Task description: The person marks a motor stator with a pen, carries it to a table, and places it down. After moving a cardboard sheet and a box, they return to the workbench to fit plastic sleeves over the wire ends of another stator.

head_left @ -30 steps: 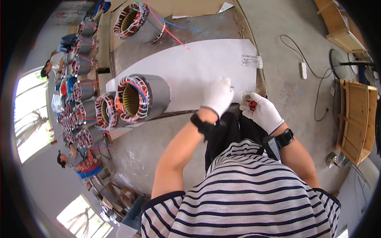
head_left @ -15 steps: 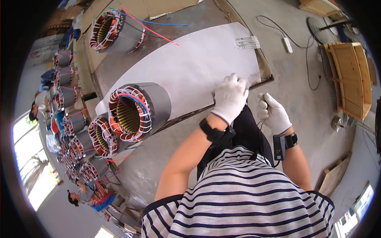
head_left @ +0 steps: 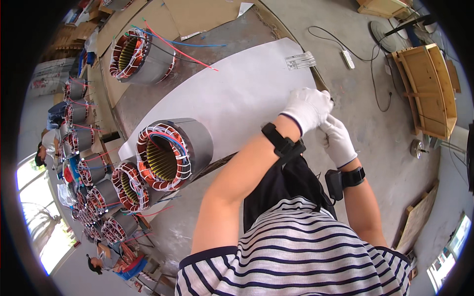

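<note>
1. Here's the left hand (head_left: 307,109) at the right end of the white sheet (head_left: 232,93), and it's the nearer of the two; the sheet lies on the bench (head_left: 245,29), stretching leftward and away from those fingers.
2. The right hand (head_left: 338,140) is just off the sheet's near right corner, its fingertips close by the heel of the left hand.
3. Look at the sheet's long axis: it slants from the near left up to the far right, where a printed label strip (head_left: 300,61) sits beside the sheet's edge.
4. At the sheet's near left end there's a wound motor core (head_left: 195,142) lying on its side; another core (head_left: 157,65) lies beyond the sheet's far left edge.
5. Fingers now: the left ones are curled, the right ones bent, but whether either set grips anything, there's no telling.
6. A small dark spot (head_left: 332,99) shows at the left fingertips, too tiny to identify.
7. The left hand covers part of the sheet's near right corner, and whether the two hands actually touch is unclear.
</note>
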Available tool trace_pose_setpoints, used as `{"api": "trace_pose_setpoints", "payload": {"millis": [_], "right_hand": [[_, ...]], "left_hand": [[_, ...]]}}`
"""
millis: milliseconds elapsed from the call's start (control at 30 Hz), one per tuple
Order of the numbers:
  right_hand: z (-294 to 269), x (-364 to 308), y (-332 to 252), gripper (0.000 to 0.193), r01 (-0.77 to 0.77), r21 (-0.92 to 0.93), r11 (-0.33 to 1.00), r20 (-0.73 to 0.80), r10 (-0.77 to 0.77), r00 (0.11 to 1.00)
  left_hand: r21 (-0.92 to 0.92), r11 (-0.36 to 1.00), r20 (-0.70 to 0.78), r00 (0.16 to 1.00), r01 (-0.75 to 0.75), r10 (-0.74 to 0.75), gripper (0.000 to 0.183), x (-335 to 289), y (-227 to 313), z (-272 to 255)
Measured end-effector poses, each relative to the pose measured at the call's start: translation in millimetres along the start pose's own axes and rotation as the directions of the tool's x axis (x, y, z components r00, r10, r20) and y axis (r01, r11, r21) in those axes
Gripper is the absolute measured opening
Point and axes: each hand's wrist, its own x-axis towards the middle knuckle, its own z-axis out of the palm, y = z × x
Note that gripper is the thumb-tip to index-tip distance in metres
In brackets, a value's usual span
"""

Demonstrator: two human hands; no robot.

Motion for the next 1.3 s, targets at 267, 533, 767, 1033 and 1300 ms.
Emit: {"api": "trace_pose_setpoints", "payload": {"millis": [267, 533, 767, 1033, 1300], "right_hand": [[30.4, 23.0, 36.5, 0.046, 0.123, -0.709, 0.695, -0.043, -0.218, 0.975], [56.8, 13.7, 9.3, 0.031, 0.075, -0.027, 0.997, -0.306, -0.080, 0.949], [63.2, 13.2, 14.9, 0.033, 0.109, 0.059, 0.992, -0.343, -0.082, 0.936], [59.3, 13.3, 12.2, 0.037, 0.066, 0.098, 0.993, -0.348, -0.028, 0.937], [50.1, 15.7, 13.3, 0.029, 0.085, -0.086, 0.993, -0.330, -0.109, 0.938]], "left_hand": [[-0.191, 0.979, -0.219, 0.975, -0.070, 0.027, 0.038, -29.7, -16.3, 9.8], [-0.353, 0.928, -0.782, 0.584, -0.122, -0.220, 0.034, -145.9, -83.7, 83.0], [-0.283, 0.959, -0.752, 0.627, -0.030, -0.203, 0.024, -193.2, -107.9, 132.4], [-0.221, 0.975, -0.772, 0.610, 0.005, -0.178, 0.021, -189.6, -105.1, 138.2], [-0.149, 0.979, -0.762, 0.615, 0.137, -0.202, 0.030, -169.6, -96.0, 120.0]]}}
